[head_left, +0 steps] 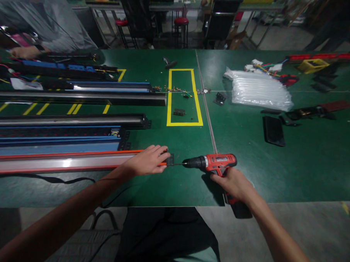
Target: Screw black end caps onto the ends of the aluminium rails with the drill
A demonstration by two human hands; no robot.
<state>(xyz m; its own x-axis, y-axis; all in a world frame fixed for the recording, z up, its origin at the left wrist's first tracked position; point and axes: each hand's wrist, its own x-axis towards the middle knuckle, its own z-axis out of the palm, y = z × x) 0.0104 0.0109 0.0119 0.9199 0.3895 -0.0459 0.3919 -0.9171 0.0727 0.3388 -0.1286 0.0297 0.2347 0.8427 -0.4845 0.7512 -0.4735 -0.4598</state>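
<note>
My right hand (238, 184) is wrapped round the handle of a red and black cordless drill (220, 162). Its long thin bit (177, 164) points left and reaches the black end cap (170, 159) of a long orange-edged light bar (66, 161). Over that same end of the bar, my left hand (150, 159) is closed, fingers curled across the top and the thumb at the near side. The bar lies along the near left of the green table (178, 189). Whether the bit's tip sits in a screw is too small to tell.
Several long bars, including a blue one (55, 147) and a black one (78, 97), lie parallel beyond. Small screws (176, 89) lie around a yellow tape rectangle (169, 107). A bubble-wrap pack (260, 90) and a black phone-like slab (274, 130) lie right. Another person's hand (26, 52) is far left.
</note>
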